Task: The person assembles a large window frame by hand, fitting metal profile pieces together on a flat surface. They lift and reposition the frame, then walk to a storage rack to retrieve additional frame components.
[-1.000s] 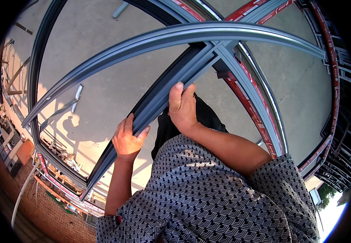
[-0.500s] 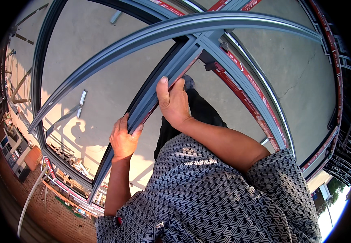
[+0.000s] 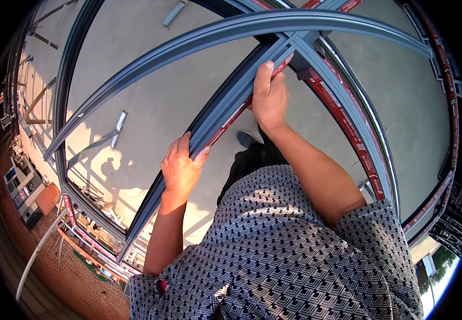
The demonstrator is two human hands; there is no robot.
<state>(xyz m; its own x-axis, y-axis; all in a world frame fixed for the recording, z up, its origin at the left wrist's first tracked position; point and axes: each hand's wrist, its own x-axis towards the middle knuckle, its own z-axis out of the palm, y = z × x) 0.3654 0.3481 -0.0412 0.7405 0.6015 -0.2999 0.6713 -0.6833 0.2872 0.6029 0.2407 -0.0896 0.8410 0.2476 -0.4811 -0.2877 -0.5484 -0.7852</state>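
Both of my hands are on a blue-grey metal profile bar (image 3: 217, 109) of a large window-like frame, with red film along its near side. My left hand (image 3: 180, 165) wraps the bar's lower stretch, thumb on the near side and fingers over the far side. Farther up, my right hand (image 3: 270, 104) grips the same bar close to the joint (image 3: 293, 38), its thumb lying along the top and its other fingers partly hidden. A long loose-looking grey profile (image 3: 188, 45) passes over the frame beyond my hands, touched by neither.
To the right runs another frame bar with red film (image 3: 343, 114). A black-edged outer bar (image 3: 63, 106) bounds the left. Short metal pieces lie on the concrete floor (image 3: 151, 101), one being a pale strip (image 3: 119, 128). My shoe (image 3: 246, 139) stands inside the frame.
My right hand has slid up the bar toward the joint. The left hand keeps its grip. The whole view has shifted a little, and my shoe shows more fully.
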